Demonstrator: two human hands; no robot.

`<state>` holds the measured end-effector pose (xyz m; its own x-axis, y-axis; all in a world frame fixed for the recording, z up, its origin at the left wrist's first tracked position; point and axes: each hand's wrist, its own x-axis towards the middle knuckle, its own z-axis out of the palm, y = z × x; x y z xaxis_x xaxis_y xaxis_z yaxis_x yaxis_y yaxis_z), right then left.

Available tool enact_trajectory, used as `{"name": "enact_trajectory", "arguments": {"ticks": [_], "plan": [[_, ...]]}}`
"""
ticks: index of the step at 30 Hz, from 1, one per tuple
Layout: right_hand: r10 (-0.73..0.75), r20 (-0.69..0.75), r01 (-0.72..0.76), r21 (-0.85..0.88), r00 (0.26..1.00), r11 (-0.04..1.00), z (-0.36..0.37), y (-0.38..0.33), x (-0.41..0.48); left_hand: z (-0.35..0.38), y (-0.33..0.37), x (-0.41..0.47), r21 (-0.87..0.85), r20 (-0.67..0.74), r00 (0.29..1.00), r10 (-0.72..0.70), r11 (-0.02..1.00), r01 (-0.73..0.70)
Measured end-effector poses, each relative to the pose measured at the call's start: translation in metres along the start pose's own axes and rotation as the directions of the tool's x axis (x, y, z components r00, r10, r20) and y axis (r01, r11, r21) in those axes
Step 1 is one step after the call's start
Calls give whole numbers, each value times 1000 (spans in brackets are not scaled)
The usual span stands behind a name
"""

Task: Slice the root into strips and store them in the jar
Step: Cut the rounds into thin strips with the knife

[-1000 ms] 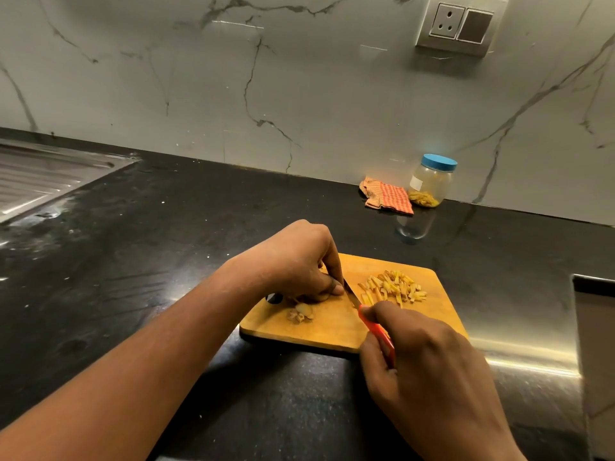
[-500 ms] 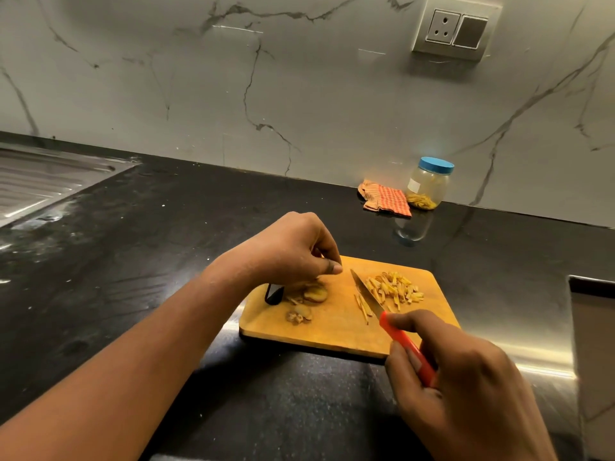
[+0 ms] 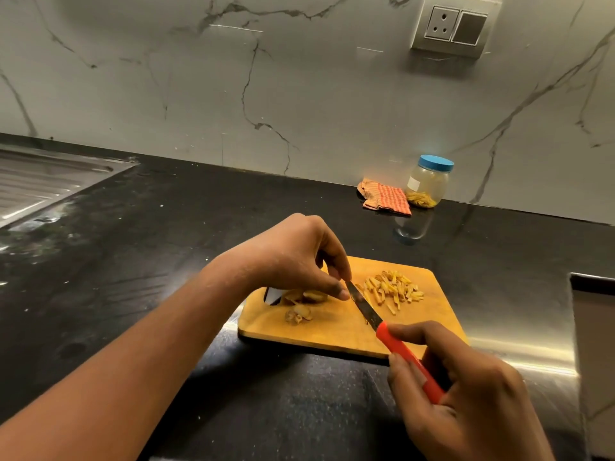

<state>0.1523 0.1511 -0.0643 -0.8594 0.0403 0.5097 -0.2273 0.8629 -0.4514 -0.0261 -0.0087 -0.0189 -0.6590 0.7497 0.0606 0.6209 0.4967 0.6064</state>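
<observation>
A wooden cutting board (image 3: 332, 331) lies on the black counter. My left hand (image 3: 293, 257) hovers over its left part, thumb and index fingertip pinching the blade of the knife (image 3: 366, 307) near its tip. My right hand (image 3: 472, 400) grips the knife's red handle at the board's near right corner. Root pieces (image 3: 309, 296) lie under my left hand, with a small scrap (image 3: 298, 316) just in front. A pile of yellow strips (image 3: 392, 289) sits on the board's right part. The jar (image 3: 427, 186), with its blue lid on and some strips inside, stands by the wall.
An orange checked cloth (image 3: 386, 197) lies left of the jar. A steel sink drainboard (image 3: 43, 181) is at the far left. A grey appliance edge (image 3: 595, 344) rises at the right. A wall socket (image 3: 456, 26) is above the jar.
My right hand drew the knife back toward me and to the right. My left hand let go of the root piece and brought its fingertips to the blade.
</observation>
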Motion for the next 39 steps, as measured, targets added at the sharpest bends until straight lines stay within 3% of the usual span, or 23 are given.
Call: {"name": "enact_trajectory", "arguments": {"ticks": [16,25,31,35,39], "plan": [[4,-4,-4,41,1000,999,0,-2,0,-10,-2,-4,-13,-69,996,51,999,-52],[39,8,-38,-31,999,999,4,-7,-8,-21,-13,-5,-43,-68,998,-9,999,6],[-31,13,31,-11,999,999,3,-7,-11,-19,-14,-3,12,-77,996,-50,999,51],[-3,-35,3,19,999,1000,-1,-7,-9,-20,-14,-5,52,-52,995,-85,995,88],[-9,-49,12,43,999,999,-2,-2,-4,-21,-9,-9,53,116,986,-123,992,118]]}}
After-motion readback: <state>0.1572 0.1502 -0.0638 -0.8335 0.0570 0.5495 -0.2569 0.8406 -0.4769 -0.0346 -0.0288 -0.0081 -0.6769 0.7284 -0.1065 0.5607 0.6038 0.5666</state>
